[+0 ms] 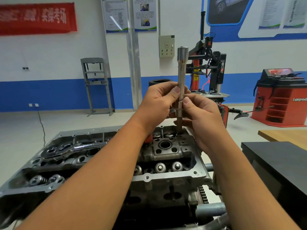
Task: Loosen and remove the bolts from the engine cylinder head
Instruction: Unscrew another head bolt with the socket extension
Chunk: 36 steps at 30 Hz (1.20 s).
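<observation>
Both hands, left hand (159, 103) and right hand (201, 113), pinch the upright socket extension (181, 83) (ratchet wrench (71, 149) at 9 o'clock) over the cylinder head (166, 151).

I can read "power" running down the black column of the tyre machine (221, 66). The red cabinet (282, 103) at the right edge shows white lettering cut off by the frame, something like "Lanpo". The red banner (37, 18) carries white Chinese characters. The print on the wall posters (129, 14) is too small for me.
</observation>
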Available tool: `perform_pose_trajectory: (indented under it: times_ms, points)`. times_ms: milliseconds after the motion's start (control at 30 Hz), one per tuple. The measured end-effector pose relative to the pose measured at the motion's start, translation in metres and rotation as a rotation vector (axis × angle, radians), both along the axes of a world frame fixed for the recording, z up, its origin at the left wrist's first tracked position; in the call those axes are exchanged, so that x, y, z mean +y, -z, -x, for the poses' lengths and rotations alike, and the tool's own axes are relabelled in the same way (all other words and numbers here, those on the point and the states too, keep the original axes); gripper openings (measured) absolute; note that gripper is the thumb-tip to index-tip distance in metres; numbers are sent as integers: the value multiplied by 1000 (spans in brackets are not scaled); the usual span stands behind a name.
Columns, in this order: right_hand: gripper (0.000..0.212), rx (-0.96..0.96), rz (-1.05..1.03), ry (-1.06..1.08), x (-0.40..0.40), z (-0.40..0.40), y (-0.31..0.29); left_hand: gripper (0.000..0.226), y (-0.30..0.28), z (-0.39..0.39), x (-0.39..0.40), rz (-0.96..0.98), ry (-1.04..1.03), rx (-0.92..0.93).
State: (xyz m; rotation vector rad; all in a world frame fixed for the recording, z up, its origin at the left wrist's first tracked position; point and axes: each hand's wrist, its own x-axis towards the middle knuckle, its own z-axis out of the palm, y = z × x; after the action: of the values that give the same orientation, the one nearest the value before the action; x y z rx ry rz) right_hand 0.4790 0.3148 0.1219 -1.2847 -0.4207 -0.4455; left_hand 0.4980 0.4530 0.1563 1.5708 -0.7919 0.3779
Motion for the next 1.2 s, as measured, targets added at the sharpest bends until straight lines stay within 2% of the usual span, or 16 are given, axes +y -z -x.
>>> perform_pose_trajectory:
  times_ms: [167,267,367,433,567,667,733,833,900,933,1000,1100,1200]
  points:
    - [7,-32,18,76,0,-1,1,20,1,-5,2,2,-89,-13]
    - [1,-42,11,78,0,-2,1,20,2,-6,3,25,-62,-10]
    - [9,-26,7,48,1,-2,1,23,2,-2,2,44,4,-5]
    - [4,-29,18,39,0,-1,2,20,2,-4,1,43,-29,-41]
    - [16,-72,54,85,-3,0,2,12,2,-5,2,59,-86,-87]
    - [9,-58,62,42,-1,-1,3,18,1,-5,3,77,-31,-39]
    - [15,-43,44,21,-1,-2,3,24,2,-6,3,94,21,9]
    - [8,-41,37,7,-3,-1,3,24,2,-6,3,64,-3,-25]
    - [18,-62,40,44,-2,0,4,22,2,-6,3,54,-18,-43]
    - [24,-75,61,86,-1,0,4,29,2,-6,2,60,-17,-44]
    - [22,-83,105,137,0,-1,4,40,3,-6,3,61,-23,-55]
    - [8,-60,115,58,1,-1,3,23,3,-5,3,46,7,-54]
    - [12,-35,100,15,0,-1,3,19,2,-6,2,37,-40,-63]
